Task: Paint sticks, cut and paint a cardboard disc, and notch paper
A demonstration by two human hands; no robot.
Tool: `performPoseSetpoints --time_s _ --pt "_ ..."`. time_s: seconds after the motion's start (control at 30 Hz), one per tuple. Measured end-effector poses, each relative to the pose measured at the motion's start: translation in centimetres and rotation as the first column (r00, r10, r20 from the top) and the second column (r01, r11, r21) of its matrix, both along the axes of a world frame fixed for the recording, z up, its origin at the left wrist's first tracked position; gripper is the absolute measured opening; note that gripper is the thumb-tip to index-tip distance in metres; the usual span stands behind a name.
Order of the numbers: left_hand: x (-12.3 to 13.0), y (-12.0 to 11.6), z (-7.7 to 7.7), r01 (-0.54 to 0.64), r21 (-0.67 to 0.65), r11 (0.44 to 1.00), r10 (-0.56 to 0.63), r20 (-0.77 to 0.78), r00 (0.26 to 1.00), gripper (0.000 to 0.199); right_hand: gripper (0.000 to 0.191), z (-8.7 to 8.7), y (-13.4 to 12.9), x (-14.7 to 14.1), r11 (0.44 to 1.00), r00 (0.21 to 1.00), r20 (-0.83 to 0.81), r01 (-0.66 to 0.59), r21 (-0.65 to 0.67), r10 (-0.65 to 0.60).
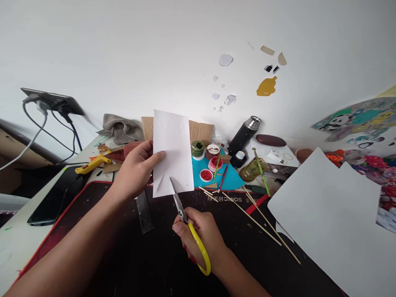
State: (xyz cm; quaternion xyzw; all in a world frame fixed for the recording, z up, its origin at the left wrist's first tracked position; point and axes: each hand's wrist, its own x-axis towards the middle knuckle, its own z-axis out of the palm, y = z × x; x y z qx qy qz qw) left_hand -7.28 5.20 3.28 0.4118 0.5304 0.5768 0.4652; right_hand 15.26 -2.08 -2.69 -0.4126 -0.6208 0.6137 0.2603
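Observation:
My left hand [139, 167] pinches a white paper sheet [173, 144] by its left edge, thumb on the near face, and holds it upright above the black desk mat [123, 255]. Faint lines show on the sheet near its top and its lower left. In my right hand [201, 235] is a pair of scissors [199, 247] with yellow and red handles. Their blades point up and lie at the lower part of the sheet, looking nearly closed; whether they cut into the paper I cannot tell.
Open paint pots [206, 175] stand on a blue sheet [232, 179] behind the mat. Wooden sticks [256, 218] and a ruler [144, 214] lie on the mat. Large white sheets [328, 210] cover the right side. At left are a phone [57, 196] and a yellow glue gun [93, 163].

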Motion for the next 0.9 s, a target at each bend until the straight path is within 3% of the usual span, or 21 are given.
performPoseSetpoints --time_s 0.13,0.33,0.6,0.77,0.9 --pt "-0.18 -0.03 -0.12 0.023 0.000 1.000 -0.023 0.015 1.000 0.042 0.058 -0.07 -0.03 -0.04 0.996 0.998 -0.051 -0.030 -0.084 0.026" --pt "-0.24 -0.03 0.04 0.017 -0.004 1.000 -0.017 0.003 1.000 0.043 0.074 -0.20 0.12 0.14 0.998 0.997 -0.067 -0.047 -0.041 0.044" --pt "-0.42 0.14 -0.20 0.025 -0.004 1.000 -0.025 -0.009 1.000 0.044 0.080 -0.03 0.12 -0.24 0.986 0.984 -0.164 -0.100 -0.136 0.077" --pt "-0.35 0.17 -0.40 0.023 -0.009 1.000 -0.023 0.002 1.000 0.047 0.078 -0.23 0.18 0.16 0.998 0.995 -0.084 -0.063 -0.021 0.061" --pt "-0.24 0.30 -0.71 0.044 -0.029 0.999 -0.044 -0.008 0.999 0.053 0.070 -0.11 0.13 0.25 0.999 0.998 -0.034 -0.052 -0.016 0.052"
